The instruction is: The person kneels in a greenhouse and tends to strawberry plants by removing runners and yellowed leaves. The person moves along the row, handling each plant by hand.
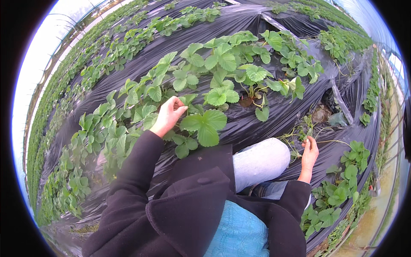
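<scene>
My left hand is among the strawberry plants at centre left, thumb and forefinger pinched together over the leaves; whether something thin is between them I cannot tell. Just right of it spreads a large three-part strawberry leaf. Off my right knee, my right hand holds some thin green strawberry runners at its fingertips. More runners trail from there over the black plastic mulch film. A plant with its crown and reddish stems bared stands in a planting hole beyond my knee.
Pale strips lie on the film at the right, beside an opening with a stone-like lump and clear plastic. More strawberry plants grow at the lower right. Planted rows stretch away left and ahead, under a plastic tunnel.
</scene>
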The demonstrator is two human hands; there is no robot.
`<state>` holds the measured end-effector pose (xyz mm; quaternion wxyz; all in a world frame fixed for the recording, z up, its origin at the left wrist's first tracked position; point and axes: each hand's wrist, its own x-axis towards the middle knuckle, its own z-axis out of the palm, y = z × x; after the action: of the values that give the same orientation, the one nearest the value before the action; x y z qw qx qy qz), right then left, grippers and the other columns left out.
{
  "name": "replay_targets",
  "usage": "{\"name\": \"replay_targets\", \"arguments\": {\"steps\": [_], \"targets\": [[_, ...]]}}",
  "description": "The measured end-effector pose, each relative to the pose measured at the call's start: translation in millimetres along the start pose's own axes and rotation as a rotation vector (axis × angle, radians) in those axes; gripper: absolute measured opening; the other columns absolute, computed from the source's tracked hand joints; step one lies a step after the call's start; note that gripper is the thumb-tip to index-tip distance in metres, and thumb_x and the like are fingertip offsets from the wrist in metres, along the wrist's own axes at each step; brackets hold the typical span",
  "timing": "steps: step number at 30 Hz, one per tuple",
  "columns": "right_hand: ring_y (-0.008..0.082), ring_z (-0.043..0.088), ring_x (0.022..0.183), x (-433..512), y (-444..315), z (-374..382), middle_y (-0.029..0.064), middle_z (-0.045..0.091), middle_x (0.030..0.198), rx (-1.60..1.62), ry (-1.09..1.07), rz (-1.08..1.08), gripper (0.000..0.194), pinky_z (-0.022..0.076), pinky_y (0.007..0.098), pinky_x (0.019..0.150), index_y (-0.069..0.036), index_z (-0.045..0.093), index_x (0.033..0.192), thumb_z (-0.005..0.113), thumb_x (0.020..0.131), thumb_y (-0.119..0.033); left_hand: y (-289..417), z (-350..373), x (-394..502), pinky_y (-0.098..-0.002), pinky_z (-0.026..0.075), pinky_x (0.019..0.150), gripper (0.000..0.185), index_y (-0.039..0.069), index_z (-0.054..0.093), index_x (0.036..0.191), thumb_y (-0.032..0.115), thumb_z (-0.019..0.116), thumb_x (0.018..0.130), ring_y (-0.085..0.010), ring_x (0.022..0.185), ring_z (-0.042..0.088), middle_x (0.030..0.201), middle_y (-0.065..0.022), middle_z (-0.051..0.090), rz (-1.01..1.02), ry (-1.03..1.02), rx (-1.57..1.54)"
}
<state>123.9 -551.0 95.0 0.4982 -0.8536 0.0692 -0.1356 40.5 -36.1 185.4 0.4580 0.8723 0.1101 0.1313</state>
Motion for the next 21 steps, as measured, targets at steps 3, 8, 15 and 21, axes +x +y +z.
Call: {"name": "replay_targets", "arguments": {"steps": [3, 8, 15, 21], "targets": [[0.0126, 0.063, 0.077, -5.9, -22.8, -16.5, 0.0094, 0.067, 0.092, 0.130, 0.010, 0.005, 0.025, 0.0484, 0.0274, 0.074, -0.002, 0.059, 0.117, 0.052, 0.093, -0.008, 71.1, 9.9, 10.7, -0.0224, 0.044, 0.063, 0.013, 0.002, 0.057, 0.085, 0.007, 0.069, 0.082, -0.0057, 0.067, 0.051, 0.074, 0.0000, 0.058, 0.188, -0.028, -0.256], [0.0108, 0.062, 0.073, -16.5, -41.6, -30.5, 0.0057, 0.066, 0.089, 0.138, 0.063, 0.074, 0.023, 0.0494, 0.0256, 0.070, -0.001, 0.060, 0.113, 0.054, 0.092, -0.009, 139.1, 101.3, 43.3, -0.0287, 0.049, 0.073, 0.007, -0.001, 0.062, 0.091, 0.003, 0.060, 0.086, -0.0166, 0.079, 0.062, 0.086, -0.0089, 0.065, 0.638, -0.501, 0.091], [0.0209, 0.066, 0.078, -8.1, -68.8, -7.7, 0.0124, 0.068, 0.089, 0.032, -0.087, 0.026, 0.027, 0.0502, 0.0318, 0.071, -0.004, 0.060, 0.111, 0.057, 0.090, -0.021, 53.7, 250.1, 106.5, -0.0478, 0.023, 0.109, 0.058, 0.007, 0.044, 0.133, 0.034, 0.061, 0.084, -0.0303, 0.133, 0.033, 0.144, -0.0130, 0.036, 1.345, -1.012, 0.920], [0.0244, 0.065, 0.079, 37.9, -59.3, -0.9, 0.0118, 0.066, 0.092, 0.087, -0.287, 0.195, 0.031, 0.0504, 0.0338, 0.072, -0.005, 0.058, 0.115, 0.059, 0.089, -0.023, -3.5, 268.3, 135.8, -0.0566, 0.018, 0.109, 0.055, 0.010, 0.044, 0.134, 0.027, 0.056, 0.083, -0.0296, 0.133, 0.035, 0.142, -0.0116, 0.039, 1.254, -1.242, 0.789]]}}
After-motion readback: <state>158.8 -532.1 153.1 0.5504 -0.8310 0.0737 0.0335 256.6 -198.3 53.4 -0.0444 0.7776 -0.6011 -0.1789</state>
